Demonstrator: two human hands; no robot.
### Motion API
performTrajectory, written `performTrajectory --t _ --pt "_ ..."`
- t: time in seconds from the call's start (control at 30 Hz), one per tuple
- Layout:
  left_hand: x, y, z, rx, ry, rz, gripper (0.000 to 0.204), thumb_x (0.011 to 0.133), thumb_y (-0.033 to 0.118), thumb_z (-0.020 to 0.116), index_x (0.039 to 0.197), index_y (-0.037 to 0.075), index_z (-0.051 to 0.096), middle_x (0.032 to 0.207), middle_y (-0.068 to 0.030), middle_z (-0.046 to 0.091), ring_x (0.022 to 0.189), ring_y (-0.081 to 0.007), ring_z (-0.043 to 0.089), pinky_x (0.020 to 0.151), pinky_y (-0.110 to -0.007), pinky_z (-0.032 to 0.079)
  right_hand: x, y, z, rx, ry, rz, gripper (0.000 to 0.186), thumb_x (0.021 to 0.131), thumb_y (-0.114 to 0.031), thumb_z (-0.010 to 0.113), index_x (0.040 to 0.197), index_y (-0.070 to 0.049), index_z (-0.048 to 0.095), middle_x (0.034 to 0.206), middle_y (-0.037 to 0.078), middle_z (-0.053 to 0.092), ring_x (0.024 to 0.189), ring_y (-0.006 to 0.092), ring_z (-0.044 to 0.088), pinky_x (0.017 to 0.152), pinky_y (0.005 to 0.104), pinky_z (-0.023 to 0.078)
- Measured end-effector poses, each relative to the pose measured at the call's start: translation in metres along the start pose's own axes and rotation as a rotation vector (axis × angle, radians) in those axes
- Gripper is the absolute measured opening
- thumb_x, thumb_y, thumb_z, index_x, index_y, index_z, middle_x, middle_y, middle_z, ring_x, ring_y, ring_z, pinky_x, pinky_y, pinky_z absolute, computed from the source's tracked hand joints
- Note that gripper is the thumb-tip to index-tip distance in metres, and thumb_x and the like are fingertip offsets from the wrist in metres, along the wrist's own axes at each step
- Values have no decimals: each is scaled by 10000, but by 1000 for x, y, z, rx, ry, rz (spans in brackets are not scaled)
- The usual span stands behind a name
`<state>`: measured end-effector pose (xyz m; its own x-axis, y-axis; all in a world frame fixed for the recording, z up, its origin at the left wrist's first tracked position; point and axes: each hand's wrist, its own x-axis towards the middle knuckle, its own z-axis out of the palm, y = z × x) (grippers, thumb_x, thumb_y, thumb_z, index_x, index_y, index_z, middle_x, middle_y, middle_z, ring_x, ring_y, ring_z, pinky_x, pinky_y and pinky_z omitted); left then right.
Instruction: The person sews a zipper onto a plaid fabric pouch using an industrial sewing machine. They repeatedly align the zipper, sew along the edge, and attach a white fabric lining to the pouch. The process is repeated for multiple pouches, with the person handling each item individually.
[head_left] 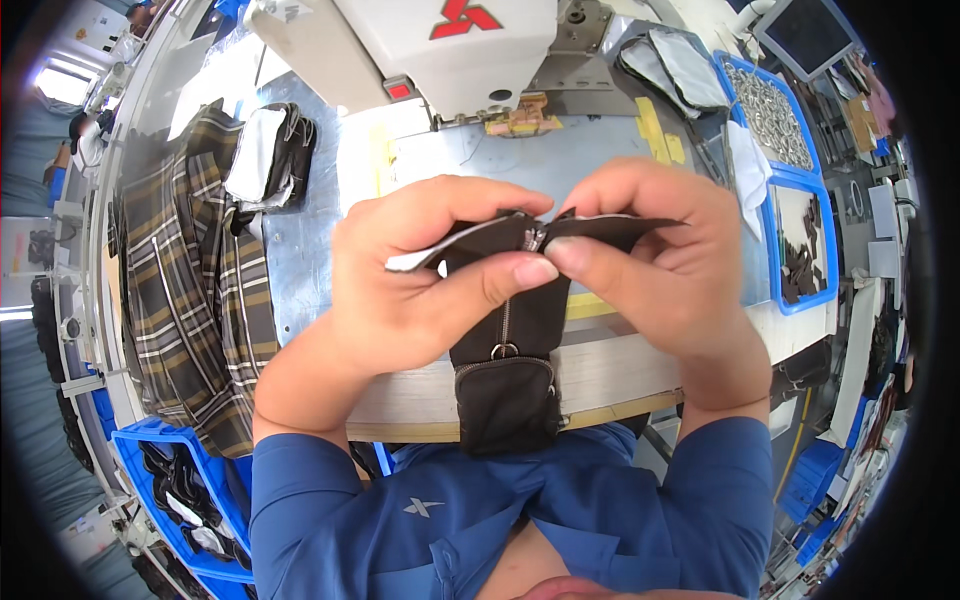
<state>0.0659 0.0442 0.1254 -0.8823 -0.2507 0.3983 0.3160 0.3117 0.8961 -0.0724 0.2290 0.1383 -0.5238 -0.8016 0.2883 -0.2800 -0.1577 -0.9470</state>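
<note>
Behind both hands (545,265) gripping a dark pouch (508,390), sewing machine (450,50) stands.

The upper edge of the dark pouch (505,390) is covered by the fingers (470,285) of the left hand (420,275) and by the right hand (650,265); the zip slider there is too small to read. The sewing machine (450,45) is cut off by the top edge. Contents of the blue tray (775,180) are too small to identify. The tabletop (600,375) front is partly hidden by both forearms.
</note>
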Motion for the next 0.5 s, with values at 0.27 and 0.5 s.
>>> performTrajectory --t 0.27,0.5 --pt "4 1 -3 132 -64 120 210 867 -9 876 1068 14 817 908 -99 805 796 -182 767 701 -280 577 5 -4 -9 -193 -76 -175 214 779 39 822 975 0 745 911 88 738 809 171 683 707 278 514" --pt "-2 -7 12 311 -49 288 213 792 -43 891 973 -7 786 891 -135 786 776 -256 767 675 -326 583 -2 -15 -3 -551 -63 -358 246 719 4 859 935 -29 745 889 122 728 784 277 697 679 347 540"
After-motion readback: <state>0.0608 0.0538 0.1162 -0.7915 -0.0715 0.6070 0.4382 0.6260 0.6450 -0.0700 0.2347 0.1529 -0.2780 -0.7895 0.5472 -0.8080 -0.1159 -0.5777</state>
